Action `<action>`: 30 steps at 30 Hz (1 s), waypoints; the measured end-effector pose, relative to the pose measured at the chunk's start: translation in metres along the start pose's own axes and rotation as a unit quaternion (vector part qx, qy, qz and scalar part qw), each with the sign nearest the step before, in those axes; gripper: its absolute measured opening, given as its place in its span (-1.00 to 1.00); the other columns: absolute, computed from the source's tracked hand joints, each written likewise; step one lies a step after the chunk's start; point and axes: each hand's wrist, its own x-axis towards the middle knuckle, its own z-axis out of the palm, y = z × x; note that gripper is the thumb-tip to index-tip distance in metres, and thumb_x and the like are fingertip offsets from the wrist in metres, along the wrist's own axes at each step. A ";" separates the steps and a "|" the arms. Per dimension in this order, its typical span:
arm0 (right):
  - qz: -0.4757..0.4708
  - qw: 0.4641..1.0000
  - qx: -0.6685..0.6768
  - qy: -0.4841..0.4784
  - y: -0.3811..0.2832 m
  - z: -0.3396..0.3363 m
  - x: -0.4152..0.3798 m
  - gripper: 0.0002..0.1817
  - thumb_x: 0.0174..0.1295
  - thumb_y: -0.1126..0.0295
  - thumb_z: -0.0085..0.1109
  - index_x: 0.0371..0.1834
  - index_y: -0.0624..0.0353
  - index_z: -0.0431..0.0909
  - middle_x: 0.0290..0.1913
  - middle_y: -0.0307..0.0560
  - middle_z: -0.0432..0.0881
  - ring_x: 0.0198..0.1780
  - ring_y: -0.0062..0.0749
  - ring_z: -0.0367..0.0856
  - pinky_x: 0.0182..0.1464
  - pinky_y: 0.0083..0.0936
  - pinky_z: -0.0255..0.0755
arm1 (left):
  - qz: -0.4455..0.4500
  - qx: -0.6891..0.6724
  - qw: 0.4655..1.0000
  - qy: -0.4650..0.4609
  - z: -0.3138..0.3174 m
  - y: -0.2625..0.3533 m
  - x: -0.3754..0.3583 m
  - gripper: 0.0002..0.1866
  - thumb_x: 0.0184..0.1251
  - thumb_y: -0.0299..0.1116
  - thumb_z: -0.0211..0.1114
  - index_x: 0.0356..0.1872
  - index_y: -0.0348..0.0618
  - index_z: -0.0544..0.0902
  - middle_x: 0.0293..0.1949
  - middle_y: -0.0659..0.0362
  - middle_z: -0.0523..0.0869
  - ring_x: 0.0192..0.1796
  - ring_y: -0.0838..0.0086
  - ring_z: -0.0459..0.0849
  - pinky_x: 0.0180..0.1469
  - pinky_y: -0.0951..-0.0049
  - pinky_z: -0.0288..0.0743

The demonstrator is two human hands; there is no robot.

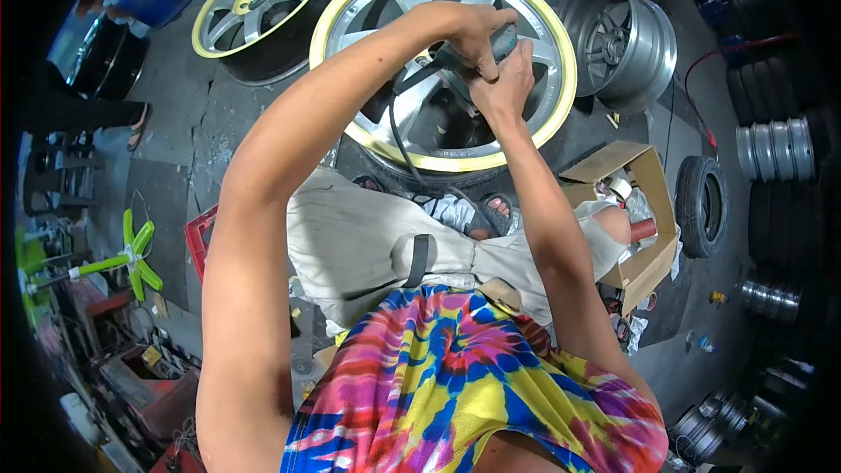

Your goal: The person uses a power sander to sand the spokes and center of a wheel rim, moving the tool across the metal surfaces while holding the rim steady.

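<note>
Below me lies a large alloy wheel rim with silver spokes and a yellow-taped lip. Over its spokes, my left hand grips a dark green corded power tool from above. My right hand is closed around the tool's near side, with the two hands close together. A black cord runs from the tool down across the rim's left side. The tool's working end is mostly hidden by my hands.
Another yellow-taped rim rests on a tire at upper left. A bare silver wheel stands at right. An open cardboard box of supplies and a tire sit beside my knee. A green-bladed fan stands left; a person's foot shows beyond.
</note>
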 end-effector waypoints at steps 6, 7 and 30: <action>0.010 0.999 -0.045 0.026 0.012 -0.015 0.000 -0.29 -0.22 0.36 0.60 -0.04 0.45 0.38 -0.10 0.28 0.51 -0.03 0.31 0.58 0.01 0.00 0.45 | 0.002 -0.018 1.000 -0.014 0.003 0.020 0.017 0.03 -0.28 -0.19 0.62 0.40 -0.17 0.39 0.05 -0.17 0.67 0.04 0.02 0.69 0.09 0.19 0.60; 0.010 0.998 -0.048 0.031 0.012 -0.012 -0.001 -0.30 -0.21 0.36 0.61 -0.05 0.45 0.38 -0.10 0.27 0.51 -0.04 0.31 0.59 0.00 0.00 0.45 | 0.003 -0.017 1.000 -0.015 0.004 0.016 0.017 0.03 -0.28 -0.19 0.62 0.40 -0.17 0.39 0.05 -0.17 0.67 0.04 0.02 0.69 0.09 0.19 0.60; -0.086 0.975 0.137 -0.154 -0.039 0.015 -0.021 -0.11 -0.34 0.41 0.62 0.16 0.40 0.35 -0.02 0.25 0.57 0.07 0.30 0.59 0.10 -0.13 0.50 | -0.175 0.006 0.981 0.084 0.010 0.012 -0.112 0.16 -0.19 0.06 0.61 0.46 -0.27 0.25 0.14 -0.40 0.55 0.20 -0.30 0.62 0.26 0.04 0.56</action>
